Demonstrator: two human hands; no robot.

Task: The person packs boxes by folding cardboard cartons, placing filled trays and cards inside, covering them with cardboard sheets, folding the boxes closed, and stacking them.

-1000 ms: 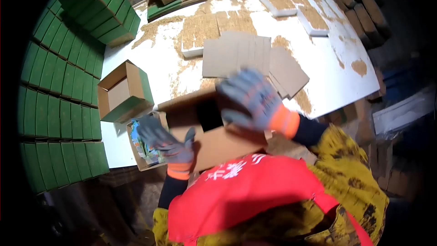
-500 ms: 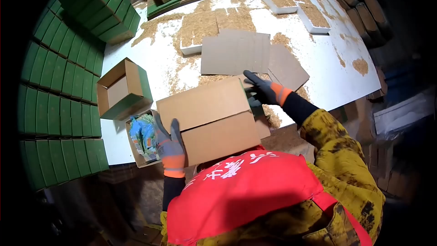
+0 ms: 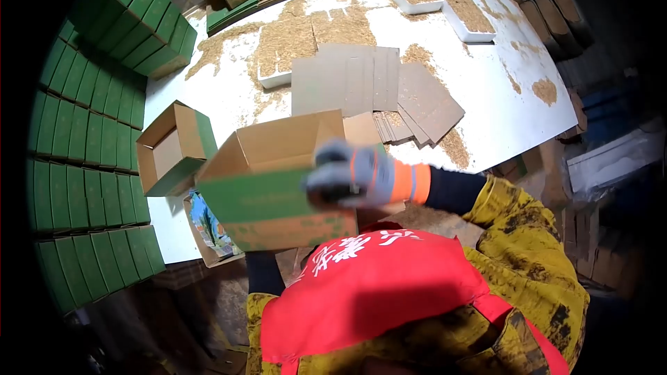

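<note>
Over my link I saw the table stretch beyond the box, which was at the near edge, open side up, long axis running left to right, green side nearest. The right hand, blurred, overlapped its right end; I couldn't tell its grip. The left hand was hidden, its sleeve below.

A red apron with white lettering accompanies blotched yellow sleeves, black cuffs and a grey-and-orange glove.
</note>
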